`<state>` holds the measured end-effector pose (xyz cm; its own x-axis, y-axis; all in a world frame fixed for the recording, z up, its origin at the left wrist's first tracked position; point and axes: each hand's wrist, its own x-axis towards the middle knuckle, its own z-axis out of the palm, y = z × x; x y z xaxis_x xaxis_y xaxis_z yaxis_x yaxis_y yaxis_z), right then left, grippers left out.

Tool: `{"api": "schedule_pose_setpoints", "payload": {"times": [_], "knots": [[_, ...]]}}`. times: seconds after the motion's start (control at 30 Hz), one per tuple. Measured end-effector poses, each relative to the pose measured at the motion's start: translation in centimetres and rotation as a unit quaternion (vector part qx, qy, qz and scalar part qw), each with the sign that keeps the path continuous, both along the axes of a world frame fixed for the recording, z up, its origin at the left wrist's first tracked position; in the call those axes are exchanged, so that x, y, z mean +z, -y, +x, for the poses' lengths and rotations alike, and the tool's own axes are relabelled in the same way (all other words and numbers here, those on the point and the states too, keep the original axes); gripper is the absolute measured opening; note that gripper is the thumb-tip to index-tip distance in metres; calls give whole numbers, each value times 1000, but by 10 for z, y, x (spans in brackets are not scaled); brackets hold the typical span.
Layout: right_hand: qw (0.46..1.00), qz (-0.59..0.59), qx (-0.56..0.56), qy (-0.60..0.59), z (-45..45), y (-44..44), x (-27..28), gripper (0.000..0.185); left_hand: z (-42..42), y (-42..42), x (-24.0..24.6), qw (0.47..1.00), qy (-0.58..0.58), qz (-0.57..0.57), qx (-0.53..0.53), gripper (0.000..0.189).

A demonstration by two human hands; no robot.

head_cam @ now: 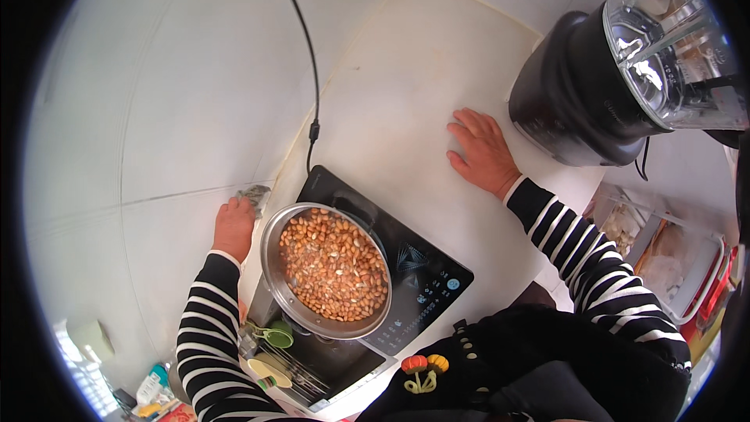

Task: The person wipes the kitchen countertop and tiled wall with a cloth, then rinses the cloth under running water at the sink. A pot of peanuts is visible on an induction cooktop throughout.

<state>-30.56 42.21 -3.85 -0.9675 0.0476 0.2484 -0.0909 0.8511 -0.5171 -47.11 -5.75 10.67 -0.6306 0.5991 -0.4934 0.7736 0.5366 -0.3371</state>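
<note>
A steel pan [266, 252] full of shelled peanuts in liquid stands on a black induction cooktop [404, 281]. Just left of the pan, by the wall, my left hand [234, 227] has curled fingers against a crumpled, greyish-green cloth or bag [255, 194]; whether it grips this cannot be told. To the upper right of the cooktop, my right hand [481, 149] rests palm down on the pale countertop [404, 88], its fingers spread and holding nothing.
A black blender [577, 88] with a clear jug stands at the right. A black power cord [313, 70] runs up from the cooktop. Green and yellow ladles [278, 337] lie on a rack over the sink below the pan. Plastic bins [662, 264] with bags stand lower right.
</note>
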Motion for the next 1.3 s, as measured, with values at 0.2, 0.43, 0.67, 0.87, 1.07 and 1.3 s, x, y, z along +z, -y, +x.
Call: {"api": "schedule_pose_setpoints", "payload": {"times": [0.2,0.43,0.67,0.87,1.07,1.3], "knots": [[990,-133,2,-53,-12,18,11,53,35,-34,27,909,-109,369,158,47],[897,-402,169,-66,-85,105,118,59,39,-203,9,610,117,709,334,45],[800,-557,217,51,-109,128,138,54,100,-175,57,458,265,772,352,91],[894,-219,314,-234,-145,201,201,51,242,-48,50,426,-50,810,400,54],[718,16,435,-543,-204,316,265,39,446,46,-69,284,-277,693,602,44],[721,129,537,-418,-240,322,165,28,534,26,-161,357,-333,503,713,49]]}}
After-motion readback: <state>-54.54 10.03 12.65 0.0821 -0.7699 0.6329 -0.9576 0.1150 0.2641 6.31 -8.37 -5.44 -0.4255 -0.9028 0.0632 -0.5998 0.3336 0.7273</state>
